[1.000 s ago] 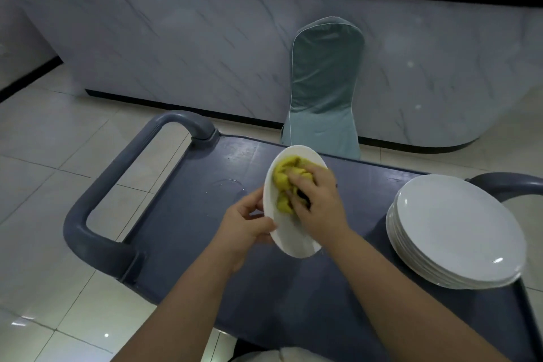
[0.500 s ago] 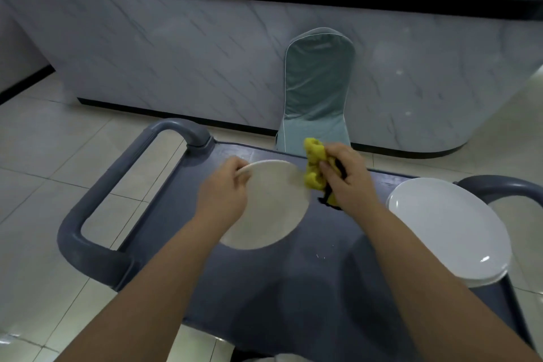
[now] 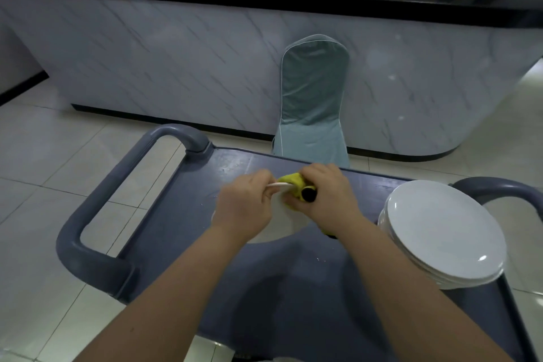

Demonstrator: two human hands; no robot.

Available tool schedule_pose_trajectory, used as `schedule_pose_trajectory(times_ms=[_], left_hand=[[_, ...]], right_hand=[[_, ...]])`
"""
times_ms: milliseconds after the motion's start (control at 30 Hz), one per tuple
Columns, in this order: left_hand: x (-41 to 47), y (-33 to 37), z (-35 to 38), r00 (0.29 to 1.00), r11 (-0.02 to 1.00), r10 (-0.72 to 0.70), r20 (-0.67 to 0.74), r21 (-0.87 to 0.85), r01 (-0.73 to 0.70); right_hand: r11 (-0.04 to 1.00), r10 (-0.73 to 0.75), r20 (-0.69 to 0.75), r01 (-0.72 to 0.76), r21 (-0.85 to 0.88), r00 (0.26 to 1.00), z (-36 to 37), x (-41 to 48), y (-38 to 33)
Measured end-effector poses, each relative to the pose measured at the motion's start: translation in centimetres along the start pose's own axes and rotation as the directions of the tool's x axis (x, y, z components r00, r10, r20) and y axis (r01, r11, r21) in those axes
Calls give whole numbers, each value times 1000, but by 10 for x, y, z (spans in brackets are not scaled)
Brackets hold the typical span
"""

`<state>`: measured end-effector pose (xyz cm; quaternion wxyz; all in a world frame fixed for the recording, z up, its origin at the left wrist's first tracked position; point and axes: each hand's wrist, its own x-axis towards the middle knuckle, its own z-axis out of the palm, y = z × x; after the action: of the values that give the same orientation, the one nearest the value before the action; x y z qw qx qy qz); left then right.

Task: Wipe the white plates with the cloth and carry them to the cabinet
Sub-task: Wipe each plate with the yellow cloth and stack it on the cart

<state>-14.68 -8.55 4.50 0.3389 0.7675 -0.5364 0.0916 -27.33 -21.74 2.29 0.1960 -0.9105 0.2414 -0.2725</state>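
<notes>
1. Fingers (image 3: pixel 260 182) of left hand (image 3: pixel 244 206) pinch plate (image 3: pixel 282 223) at its far rim, 11 o'clock. Right hand (image 3: pixel 329 197) has its fingers curled round cloth (image 3: pixel 293 185), clamping it over the rim at 12 o'clock.
2. Plate is at cart (image 3: pixel 182 214) centre; whether it touches the cart, cannot tell. Stack (image 3: pixel 440 232) sits at 3 o'clock, apart.
3. Judged reason: left hand steadies and turns plate so cloth can run round the edge.
4. Versus 0.5 s ago: cloth was off the rim at 2 o'clock and now grips it; hands are closer together.

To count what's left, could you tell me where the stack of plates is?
In the head view, the stack of plates sits at the right end of the cart, beside the right hand holding the cloth.
</notes>
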Motion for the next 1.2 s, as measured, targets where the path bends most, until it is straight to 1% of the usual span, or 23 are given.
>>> schedule_pose_trajectory(times_ms=[67, 133, 167, 200, 233, 300, 367, 433, 533, 567, 667, 700, 733, 767, 800, 867, 900, 933, 967, 1033, 1067, 1133, 1200], left_hand=[[3, -7, -5, 1000, 1000, 15, -15, -8, -15], [4, -15, -13, 998, 998, -22, -51, -55, 20], [4, -17, -15, 997, 996, -38, -62, -84, 32], [5, -17, -14, 997, 995, -33, -63, -96, 27], [4, -14, -12, 998, 997, -7, -57, -82, 2], [3, -7, -5, 996, 997, 81, -33, -17, -81], [2, -9, -1, 989, 990, 142, -33, -4, -142], [0, -18, -3, 995, 995, 76, -60, -55, -79], [-5, -28, -7, 993, 990, -73, -95, -130, 61], [-6, -25, -7, 994, 991, -62, -85, -120, 51], [-5, -17, -1, 993, 993, 115, -36, -32, -116], [-4, -18, -2, 990, 990, 138, -35, -32, -139], [-2, -21, -5, 992, 991, 115, -49, -62, -118], [-1, -25, -9, 995, 991, 49, -88, -118, -59], [0, -30, -14, 989, 978, -44, -139, -208, 14], [-1, -35, -16, 945, 886, -253, -207, -442, 141], [-3, -37, -13, 914, 825, -354, -197, -527, 206], [-5, -38, -8, 890, 774, -432, -147, -567, 282], [-8, -42, -2, 883, 756, -462, -81, -556, 345], [-9, -47, 7, 921, 841, -389, 20, -401, 363], [-6, -47, 10, 952, 902, -302, 43, -310, 301], [11, -35, 11, 997, 986, -49, 59, -155, 57], [30, -16, 11, 972, 974, 227, 52, -33, -225]], right_hand=[[999, -20, 19, 19, 39, 1000, -3, -1, 1], [991, 98, 80, -105, 89, 992, -11, -6, 12], [985, 148, 99, -155, 72, 984, -15, -7, 15], [989, 150, 97, -151, 8, 984, -15, -7, 15], [992, 106, 68, -101, -80, 992, -15, -5, 10], [969, -59, -34, 50, -241, 998, -8, 2, -10], [934, -173, -72, 140, -328, 982, -1, 5, -27], [945, -146, -59, 121, -304, 988, -4, 4, -25], [966, 84, 32, -74, -247, 996, -14, -2, -10], [960, 73, 25, -63, -273, 997, -13, -2, -11], [937, -124, -56, 99, -335, 991, -3, 2, -30], [945, -153, -69, 126, -302, 986, -2, 4, -35], [970, -137, -68, 120, -213, 988, -5, 7, -35], [995, -62, -59, 57, -87, 996, -10, 8, -30], [997, 53, -22, -52, 50, 998, -16, 9, -23], [908, 264, 90, -279, 312, 960, -25, 4, -8], [849, 324, 149, -357, 390, 934, -25, 0, -2], [822, 354, 187, -400, 405, 916, -22, -4, 1], [820, 374, 210, -428, 381, 903, -20, -6, 3], [860, 384, 173, -420, 290, 907, -14, -9, 3], [886, 370, 140, -394, 243, 919, -13, -9, 2], [948, 287, 84, -295, 117, 954, -14, -5, -3], [989, 148, 46, -148, 0, 988, -22, 4, -10]])
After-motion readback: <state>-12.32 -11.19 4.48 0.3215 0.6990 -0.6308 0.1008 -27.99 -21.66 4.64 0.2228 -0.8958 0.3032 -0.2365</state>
